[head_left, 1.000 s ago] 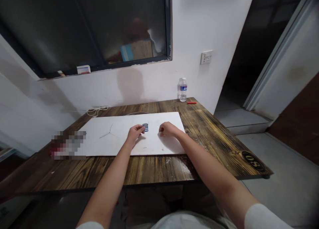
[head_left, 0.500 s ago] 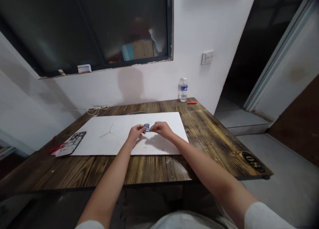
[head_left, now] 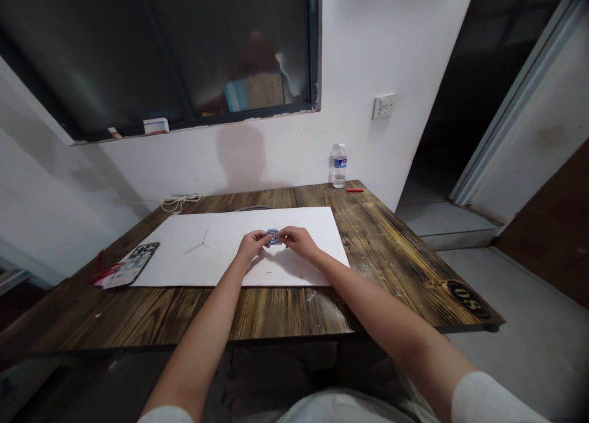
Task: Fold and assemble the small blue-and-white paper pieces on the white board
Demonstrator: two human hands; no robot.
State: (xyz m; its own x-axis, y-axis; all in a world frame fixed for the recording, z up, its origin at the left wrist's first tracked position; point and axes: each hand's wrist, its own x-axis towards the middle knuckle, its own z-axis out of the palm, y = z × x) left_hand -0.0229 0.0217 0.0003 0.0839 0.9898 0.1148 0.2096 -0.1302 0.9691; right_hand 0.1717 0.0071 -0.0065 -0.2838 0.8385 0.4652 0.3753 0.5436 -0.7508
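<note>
A small blue piece with pale stripes [head_left: 273, 236] is held up between my two hands, over the white board [head_left: 221, 274]. My left hand [head_left: 251, 244] pinches its left edge between thumb and fingers. Fingers of my right hand [head_left: 298, 240] are closed on its right side and partly cover it. Exactly what kind of item it is cannot be made out at this size. Thin dark wires [head_left: 202, 244] joined in a Y shape lie on the board left of my hands. A tiny dark scrap [head_left: 269, 273] lies nearer the board's front edge.
The wooden table [head_left: 396, 270] carries a patterned phone-like slab [head_left: 138, 265] with red items [head_left: 109, 273] at left. At the back are a coiled pale cord [head_left: 177, 202], a water bottle [head_left: 339, 167] and a red stick [head_left: 354, 190]. A wall stands behind.
My right hand has shifted slightly and its fingertips now reach further over the blue striped piece. The piece has turned or tilted a little. My left hand stays nearly still.
</note>
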